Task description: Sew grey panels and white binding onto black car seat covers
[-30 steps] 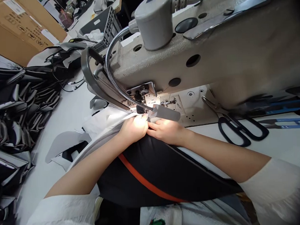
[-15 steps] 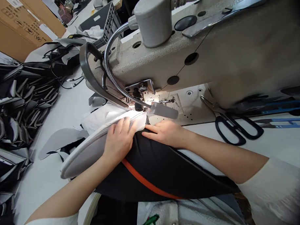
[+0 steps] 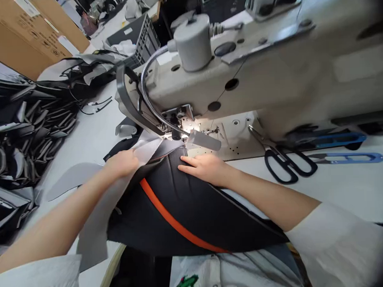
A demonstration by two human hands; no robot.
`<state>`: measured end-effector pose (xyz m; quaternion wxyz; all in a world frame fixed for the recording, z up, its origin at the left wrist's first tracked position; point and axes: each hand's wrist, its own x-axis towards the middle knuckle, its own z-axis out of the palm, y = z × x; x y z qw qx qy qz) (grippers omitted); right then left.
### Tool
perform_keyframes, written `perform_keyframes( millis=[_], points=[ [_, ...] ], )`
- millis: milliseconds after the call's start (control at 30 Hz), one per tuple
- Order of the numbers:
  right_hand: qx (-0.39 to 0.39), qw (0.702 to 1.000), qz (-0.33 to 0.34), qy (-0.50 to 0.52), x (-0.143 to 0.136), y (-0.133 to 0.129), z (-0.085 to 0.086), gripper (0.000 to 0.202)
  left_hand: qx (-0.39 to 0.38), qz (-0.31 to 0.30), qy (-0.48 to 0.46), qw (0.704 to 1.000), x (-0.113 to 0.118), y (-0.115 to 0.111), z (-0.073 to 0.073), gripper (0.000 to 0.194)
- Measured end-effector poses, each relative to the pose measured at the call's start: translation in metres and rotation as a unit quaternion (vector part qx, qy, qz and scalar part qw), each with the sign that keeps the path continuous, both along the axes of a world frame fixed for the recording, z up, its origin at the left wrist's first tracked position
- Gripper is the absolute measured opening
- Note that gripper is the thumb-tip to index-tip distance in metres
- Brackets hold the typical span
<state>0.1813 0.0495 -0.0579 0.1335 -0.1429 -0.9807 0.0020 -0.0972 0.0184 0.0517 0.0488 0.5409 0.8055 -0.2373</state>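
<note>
Under the lit needle area of a sewing machine (image 3: 192, 93) lies a black fabric panel (image 3: 194, 210) crossed by an orange stripe (image 3: 175, 223). My left hand (image 3: 121, 163) is closed on the edge of a light grey fabric piece (image 3: 96, 222), folded back to the left of the panel. My right hand (image 3: 206, 168) rests flat on the black panel just right of the seam, fingers stretched toward the needle. The presser foot is partly hidden by the small lamp head (image 3: 204, 139).
Black-handled scissors (image 3: 283, 161) and blue thread snips (image 3: 352, 157) lie right of the machine bed. Heaped dark fabric pieces (image 3: 34, 140) cover the left side. A grey crate (image 3: 140, 40) and a cardboard box (image 3: 40, 35) stand behind.
My left hand has moved left, drawing the light fabric back off the black panel and uncovering the seam. My right hand stays near the needle. The whole view has shifted slightly.
</note>
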Motion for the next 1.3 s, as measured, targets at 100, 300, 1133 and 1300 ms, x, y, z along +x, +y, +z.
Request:
perform_keyframes(
  millis=[100, 300, 1133, 1300],
  points=[
    [-0.004, 1.000, -0.001, 0.012, 0.002, -0.002, 0.002, 0.041, 0.113, -0.148, 0.073, 0.980, 0.019, -0.014, -0.022, 0.062],
    [0.008, 1.000, 0.006, 0.016, 0.007, -0.003, 0.005, 0.039, 0.176, -0.397, 0.050, 0.899, 0.054, -0.029, -0.034, 0.065],
    [-0.024, 0.992, 0.121, -0.010, 0.016, 0.002, 0.017, 0.045, 0.069, -0.230, -0.266, 0.934, 0.090, -0.024, -0.043, 0.059],
    [-0.011, 0.995, 0.099, 0.002, 0.010, -0.002, 0.013, 0.040, 0.084, -0.237, -0.257, 0.933, 0.077, -0.017, -0.038, 0.059]
  ],
)
